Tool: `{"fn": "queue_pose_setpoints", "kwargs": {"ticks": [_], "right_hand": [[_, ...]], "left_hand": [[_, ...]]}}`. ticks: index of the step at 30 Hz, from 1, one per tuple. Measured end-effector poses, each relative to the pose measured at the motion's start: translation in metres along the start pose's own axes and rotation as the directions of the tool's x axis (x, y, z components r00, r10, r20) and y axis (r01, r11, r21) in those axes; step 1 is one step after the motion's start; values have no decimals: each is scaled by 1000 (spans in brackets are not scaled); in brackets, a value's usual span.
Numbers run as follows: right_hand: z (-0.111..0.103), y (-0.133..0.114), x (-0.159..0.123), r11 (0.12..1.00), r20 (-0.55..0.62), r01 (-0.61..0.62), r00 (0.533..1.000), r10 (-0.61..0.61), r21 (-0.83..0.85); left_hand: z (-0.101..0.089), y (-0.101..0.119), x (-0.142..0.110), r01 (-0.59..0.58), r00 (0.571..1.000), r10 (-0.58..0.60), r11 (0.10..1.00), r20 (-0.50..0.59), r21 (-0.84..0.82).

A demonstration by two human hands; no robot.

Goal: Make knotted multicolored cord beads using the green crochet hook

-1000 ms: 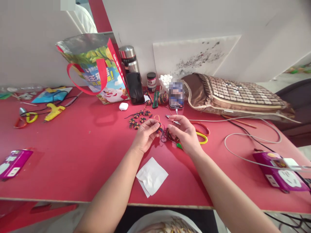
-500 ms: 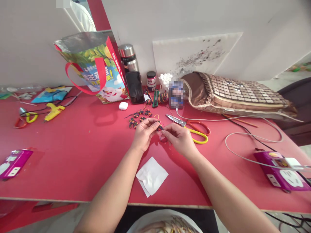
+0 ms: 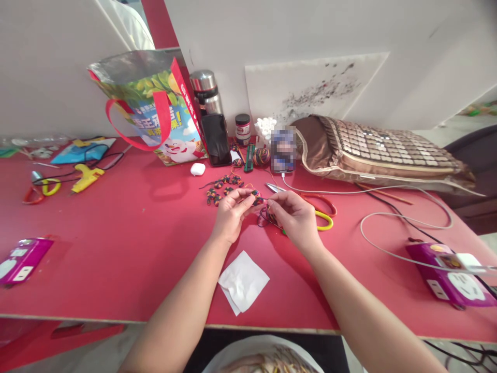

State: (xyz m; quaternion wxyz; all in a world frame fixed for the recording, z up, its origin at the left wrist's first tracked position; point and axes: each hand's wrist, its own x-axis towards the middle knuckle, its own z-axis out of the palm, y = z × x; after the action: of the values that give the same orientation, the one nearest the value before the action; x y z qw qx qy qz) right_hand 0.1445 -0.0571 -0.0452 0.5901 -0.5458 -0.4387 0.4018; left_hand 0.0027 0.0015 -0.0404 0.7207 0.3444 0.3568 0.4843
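Note:
My left hand (image 3: 232, 217) is closed, its thumb and fingers pinching a small multicoloured crochet piece (image 3: 257, 197) of dark, orange and pink yarn. Just to its right, the thumb and forefinger of my right hand (image 3: 298, 220) pinch a dark yarn strand (image 3: 265, 200) running from that piece. Loose yarn loops (image 3: 264, 217) hang below, between the hands. A bit of something green (image 3: 284, 232) shows under my right palm; what it is I cannot make out. Several finished-looking crochet pieces (image 3: 217, 192) in the same yarn lie behind my left hand.
Large scissors (image 3: 325, 220) lie partly behind my right hand. A yarn ball (image 3: 262, 156), a phone (image 3: 282, 150) on a cable and a dark phone (image 3: 216, 140) stand at the back. A folded tissue (image 3: 244, 282) lies in front; a glue gun (image 3: 87, 177) is left.
My right hand has shifted slightly right, away from the crochet piece, drawing the strand out. More loose yarn and the green bit now show below it. My left hand has barely moved.

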Motion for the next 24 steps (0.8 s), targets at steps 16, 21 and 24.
{"fn": "queue_pose_setpoints", "kwargs": {"ticks": [16, 21, 24], "right_hand": [[2, 3, -4, 995, 54, 47, 998, -43, -93], [1, -6, -1, 998, 55, -32, 998, 30, 47], [0, -8, 0, 997, 79, -38, 996, 33, 65]], "left_hand": [[-1, -6, 0, 181, 981, -175, 981, 78, -75], [0, -6, 0, 167, 984, -160, 981, 76, -101], [1, -6, 1, 157, 987, -152, 981, 55, -118]]}}
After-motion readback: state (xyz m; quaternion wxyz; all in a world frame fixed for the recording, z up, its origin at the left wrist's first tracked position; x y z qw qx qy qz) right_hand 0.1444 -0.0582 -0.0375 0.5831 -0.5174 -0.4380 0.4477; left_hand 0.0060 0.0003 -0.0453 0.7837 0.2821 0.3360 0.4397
